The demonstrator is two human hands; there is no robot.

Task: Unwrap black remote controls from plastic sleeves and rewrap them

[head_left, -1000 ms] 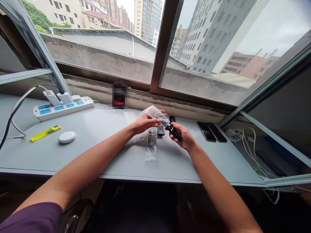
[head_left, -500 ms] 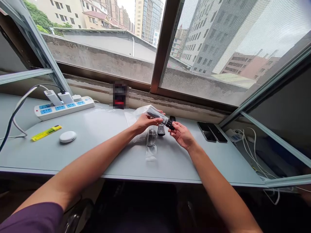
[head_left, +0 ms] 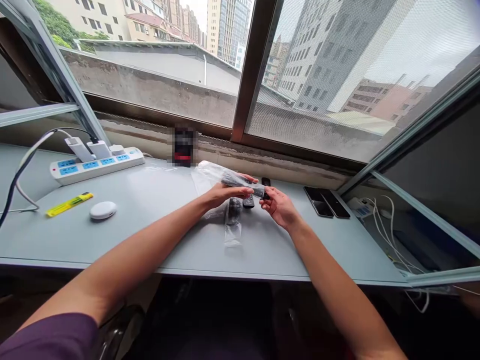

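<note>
The black remote control (head_left: 257, 189) has slid deeper into the plastic bag (head_left: 210, 170) above the table (head_left: 348, 247) (nearly sheathed now); the left hand (head_left: 222, 194) grips it through the plastic, the right hand (head_left: 278, 206) pinches its end.

Bagged remote (head_left: 258, 190) in hands (head_left: 279, 207)

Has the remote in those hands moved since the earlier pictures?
Yes: the held remote has slid left, deeper into its clear bag, away from the phones.
</note>
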